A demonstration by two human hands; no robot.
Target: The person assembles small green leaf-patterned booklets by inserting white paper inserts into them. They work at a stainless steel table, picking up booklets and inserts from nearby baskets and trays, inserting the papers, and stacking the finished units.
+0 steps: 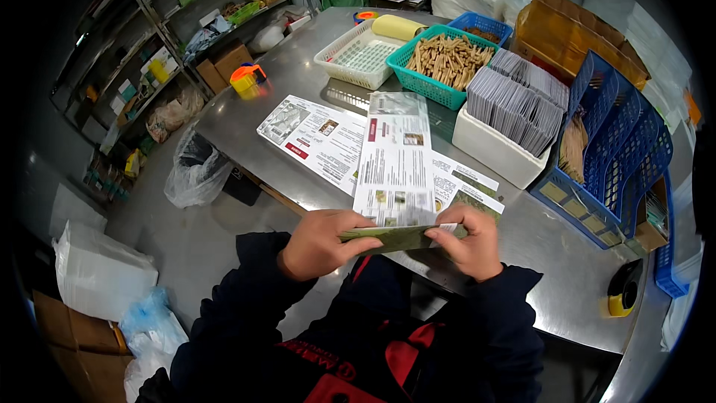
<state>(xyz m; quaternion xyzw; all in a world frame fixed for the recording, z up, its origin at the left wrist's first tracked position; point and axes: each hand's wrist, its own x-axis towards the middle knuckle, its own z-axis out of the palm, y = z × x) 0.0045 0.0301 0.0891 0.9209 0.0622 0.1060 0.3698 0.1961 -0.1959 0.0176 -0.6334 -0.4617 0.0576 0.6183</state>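
Close to my body, at the table's near edge, a folded leaflet [394,238] with a green printed face is held between both hands. My left hand [322,242] pinches its left end between thumb and fingers. At the other end my right hand [473,242] grips it the same way, the thumb pressed along the upper edge. Just beyond lies a long printed sheet [395,153] with pictures and text, overlapping a second printed sheet [313,138] on its left. To its right, more leaflets [466,183] with green ends are partly covered.
Across the metal table [298,37] stand a white basket [339,78], a teal basket [421,88] of tan stick-like pieces and a white box [492,145] packed with upright cards. A blue file rack [582,205] is at right. Tape dispensers [248,80] sit near the table's edges.
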